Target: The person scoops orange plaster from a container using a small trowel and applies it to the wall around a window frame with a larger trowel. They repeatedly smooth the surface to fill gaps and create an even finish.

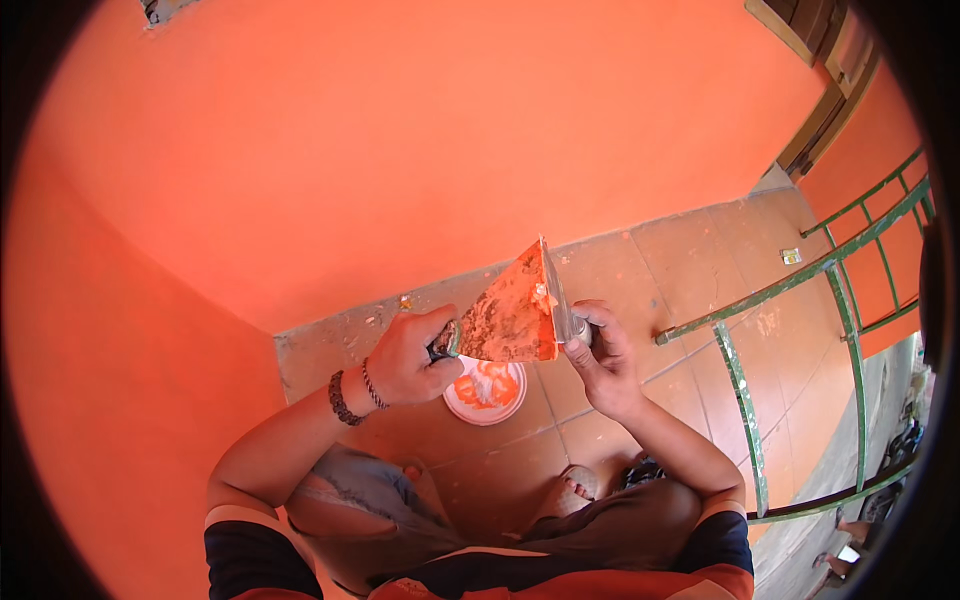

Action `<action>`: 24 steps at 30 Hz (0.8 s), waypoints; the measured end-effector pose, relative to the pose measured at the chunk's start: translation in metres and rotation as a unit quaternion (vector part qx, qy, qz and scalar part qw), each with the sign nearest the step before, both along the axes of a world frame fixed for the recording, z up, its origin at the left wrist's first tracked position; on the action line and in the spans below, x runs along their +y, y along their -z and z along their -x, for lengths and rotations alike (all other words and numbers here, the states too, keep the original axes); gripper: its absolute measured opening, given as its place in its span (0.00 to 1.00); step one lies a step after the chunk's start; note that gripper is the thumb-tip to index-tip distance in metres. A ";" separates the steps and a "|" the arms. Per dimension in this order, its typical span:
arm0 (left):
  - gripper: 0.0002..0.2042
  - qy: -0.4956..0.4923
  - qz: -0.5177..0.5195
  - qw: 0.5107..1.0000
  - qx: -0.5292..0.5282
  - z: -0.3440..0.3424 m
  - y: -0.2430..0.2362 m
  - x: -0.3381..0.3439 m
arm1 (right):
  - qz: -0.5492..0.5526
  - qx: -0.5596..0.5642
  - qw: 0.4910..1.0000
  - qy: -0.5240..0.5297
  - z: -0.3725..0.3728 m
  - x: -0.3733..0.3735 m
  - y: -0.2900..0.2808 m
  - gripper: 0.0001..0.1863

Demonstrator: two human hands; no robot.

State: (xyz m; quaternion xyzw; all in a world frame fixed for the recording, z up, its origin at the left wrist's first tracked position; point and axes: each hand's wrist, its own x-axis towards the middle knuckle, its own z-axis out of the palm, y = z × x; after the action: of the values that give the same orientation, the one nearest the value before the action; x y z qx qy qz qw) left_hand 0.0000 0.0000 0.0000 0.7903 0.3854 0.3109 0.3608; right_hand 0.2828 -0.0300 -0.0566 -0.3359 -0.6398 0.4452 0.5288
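My left hand point(410, 355) is closed round the dark handle of a wide putty knife point(505, 318). Its triangular blade is smeared with orange and dark stains. In my right hand point(608, 368) I grip the handle of a second putty knife point(556, 298), seen nearly edge-on. The two blades meet or almost meet along one edge, where a lump of orange paste point(543, 297) clings. Below them, a round white bucket point(487, 420) stands on the floor with orange and white paste inside; the left blade hides part of it.
An orange wall point(400, 150) rises ahead and on the left. Green metal railings point(838, 310) stand at the right over the tiled floor point(690, 260). A small yellow packet point(791, 256) lies near the wall. A wooden frame point(815, 125) is at upper right.
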 end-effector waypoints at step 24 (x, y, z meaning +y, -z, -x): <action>0.12 -0.012 0.033 0.999 0.013 0.030 0.007 0.007 | 0.139 0.017 0.990 0.013 -0.044 -0.012 -0.040 0.22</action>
State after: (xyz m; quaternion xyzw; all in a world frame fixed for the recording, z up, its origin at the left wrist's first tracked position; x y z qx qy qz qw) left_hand -0.0301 0.0066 -0.0066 0.7775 0.4095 0.2917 0.3779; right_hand 0.3266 -0.0424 -0.0161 -0.4069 -0.5583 0.5282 0.4937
